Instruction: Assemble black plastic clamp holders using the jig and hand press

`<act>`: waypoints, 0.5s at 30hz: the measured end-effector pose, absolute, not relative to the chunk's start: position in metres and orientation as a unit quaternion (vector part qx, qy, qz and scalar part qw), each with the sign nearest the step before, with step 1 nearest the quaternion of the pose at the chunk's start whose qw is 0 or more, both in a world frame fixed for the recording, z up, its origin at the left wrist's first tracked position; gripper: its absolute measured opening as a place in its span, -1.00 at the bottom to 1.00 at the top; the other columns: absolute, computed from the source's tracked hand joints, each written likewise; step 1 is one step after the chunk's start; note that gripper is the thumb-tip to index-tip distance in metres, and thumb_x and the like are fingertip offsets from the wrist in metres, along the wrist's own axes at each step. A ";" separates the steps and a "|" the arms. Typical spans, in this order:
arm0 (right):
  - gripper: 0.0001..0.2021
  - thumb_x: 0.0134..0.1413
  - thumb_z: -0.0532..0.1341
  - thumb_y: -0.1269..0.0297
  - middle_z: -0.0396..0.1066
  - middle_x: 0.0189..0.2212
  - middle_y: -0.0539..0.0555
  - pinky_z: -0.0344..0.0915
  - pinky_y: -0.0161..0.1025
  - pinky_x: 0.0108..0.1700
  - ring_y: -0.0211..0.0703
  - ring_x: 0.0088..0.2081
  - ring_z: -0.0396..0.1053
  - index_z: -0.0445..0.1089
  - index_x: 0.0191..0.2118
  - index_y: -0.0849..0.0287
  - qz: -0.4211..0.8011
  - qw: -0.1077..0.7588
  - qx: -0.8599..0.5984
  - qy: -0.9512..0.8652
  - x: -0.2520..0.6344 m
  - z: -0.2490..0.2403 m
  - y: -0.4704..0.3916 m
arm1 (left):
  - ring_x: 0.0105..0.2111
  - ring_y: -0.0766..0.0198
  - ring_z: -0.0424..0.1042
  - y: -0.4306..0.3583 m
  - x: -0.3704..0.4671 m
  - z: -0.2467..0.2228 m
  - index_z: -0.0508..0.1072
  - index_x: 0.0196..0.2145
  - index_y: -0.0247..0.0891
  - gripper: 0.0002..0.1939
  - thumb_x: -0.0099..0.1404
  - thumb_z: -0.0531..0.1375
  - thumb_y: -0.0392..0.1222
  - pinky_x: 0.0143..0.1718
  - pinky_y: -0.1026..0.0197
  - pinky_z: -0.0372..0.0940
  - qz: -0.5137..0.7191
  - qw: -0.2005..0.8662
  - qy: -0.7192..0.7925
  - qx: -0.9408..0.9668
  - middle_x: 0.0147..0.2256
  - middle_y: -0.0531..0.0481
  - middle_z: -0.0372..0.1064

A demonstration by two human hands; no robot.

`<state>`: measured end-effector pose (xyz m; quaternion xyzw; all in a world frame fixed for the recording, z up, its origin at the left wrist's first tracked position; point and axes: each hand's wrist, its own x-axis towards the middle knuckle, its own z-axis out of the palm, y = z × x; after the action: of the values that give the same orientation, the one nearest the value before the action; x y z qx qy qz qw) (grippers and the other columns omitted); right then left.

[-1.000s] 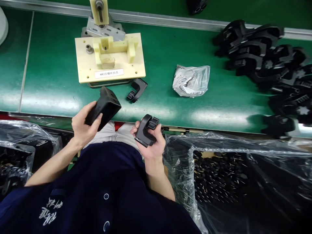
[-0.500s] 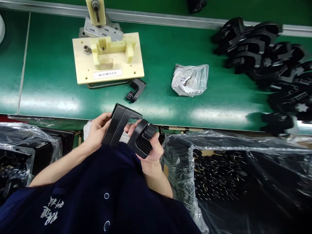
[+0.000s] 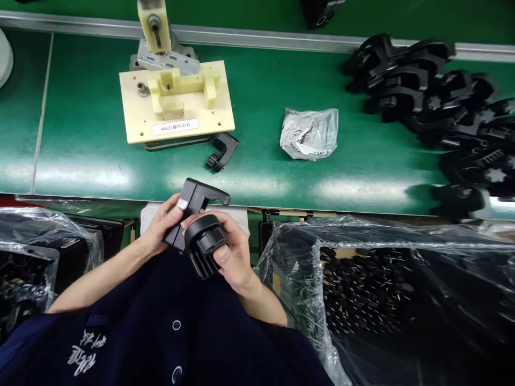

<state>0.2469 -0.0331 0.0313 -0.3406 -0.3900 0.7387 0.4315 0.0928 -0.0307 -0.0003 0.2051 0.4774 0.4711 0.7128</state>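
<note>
My left hand (image 3: 164, 221) is closed around a black angled plastic bracket (image 3: 193, 197), its arm pointing right. In my right hand (image 3: 235, 252) is a black ribbed clamp piece (image 3: 204, 241) with a block-like knob, thumb pressed on its side. The clamp piece overlaps the lower part of the bracket; whether the two are joined I cannot tell. Both are held in front of my body, by the bench's front edge. Beyond them a smaller black hooked part (image 3: 222, 151) lies on the green bench (image 3: 257, 182).
A cream fixture (image 3: 177, 107) with a label stands at the back left. A plastic bag (image 3: 309, 134) lies mid-bench. Several black brackets (image 3: 426, 96) are heaped at right. Plastic-lined bins hold small black parts (image 3: 366, 289) at lower right and more parts (image 3: 24, 279) at lower left.
My right hand has moved left with the clamp piece, turning it and bringing it over the bracket's lower part. The bracket has tilted in my left hand. The view has shifted slightly.
</note>
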 end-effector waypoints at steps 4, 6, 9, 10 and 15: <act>-0.58 0.12 0.22 -0.13 0.46 -0.28 0.11 0.34 -0.02 0.01 -0.06 -0.16 0.43 0.38 -0.10 0.11 0.733 0.437 -0.280 -0.440 0.252 0.047 -0.031 | -0.48 0.17 0.48 -0.027 0.084 0.003 0.50 -0.35 -0.23 -0.52 -0.11 0.43 0.15 -0.40 0.13 0.44 0.423 0.764 0.430 0.230 -0.48 -0.03 0.45; -0.62 0.15 0.20 -0.11 0.45 -0.31 0.08 0.36 -0.03 -0.03 -0.07 -0.17 0.44 0.37 -0.08 0.07 0.731 0.482 -0.274 -0.397 0.255 0.052 -0.032 | -0.35 0.04 0.52 -0.022 0.078 0.007 0.50 -0.27 -0.23 -0.43 -0.15 0.43 0.19 -0.25 -0.04 0.46 0.428 0.758 0.418 0.260 -0.33 -0.12 0.50; -0.59 0.11 0.22 -0.13 0.41 -0.34 0.06 0.39 -0.09 -0.17 -0.10 -0.25 0.41 0.37 -0.06 0.04 0.712 0.518 -0.326 -0.343 0.258 0.052 -0.032 | -0.08 -0.11 0.48 -0.010 0.068 0.013 0.45 -0.17 -0.13 -0.35 -0.20 0.44 0.20 0.02 -0.23 0.36 0.474 0.697 0.426 0.329 -0.16 -0.13 0.48; -0.57 0.09 0.24 -0.14 0.40 -0.31 0.07 0.39 -0.11 -0.21 -0.10 -0.26 0.40 0.37 -0.06 0.04 0.699 0.511 -0.357 -0.349 0.259 0.051 -0.032 | -0.03 -0.10 0.46 -0.007 0.065 0.014 0.42 -0.19 -0.08 -0.38 -0.18 0.44 0.20 0.08 -0.25 0.31 0.491 0.675 0.420 0.356 -0.16 -0.10 0.47; -0.63 0.11 0.25 -0.04 0.39 -0.20 0.11 0.36 -0.14 -0.15 -0.13 -0.21 0.34 0.42 -0.07 0.08 0.571 0.482 -0.426 -0.510 0.256 0.046 -0.029 | -0.03 0.08 0.45 0.003 0.053 0.010 0.28 -0.30 -0.02 -0.48 0.02 0.25 0.41 0.15 -0.17 0.27 0.519 0.563 0.408 0.497 -0.28 0.02 0.43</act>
<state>0.2555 -0.0290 0.0462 -0.4264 -0.5096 0.5713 0.4818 0.0532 0.0027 0.0100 0.4968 0.4080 0.5192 0.5631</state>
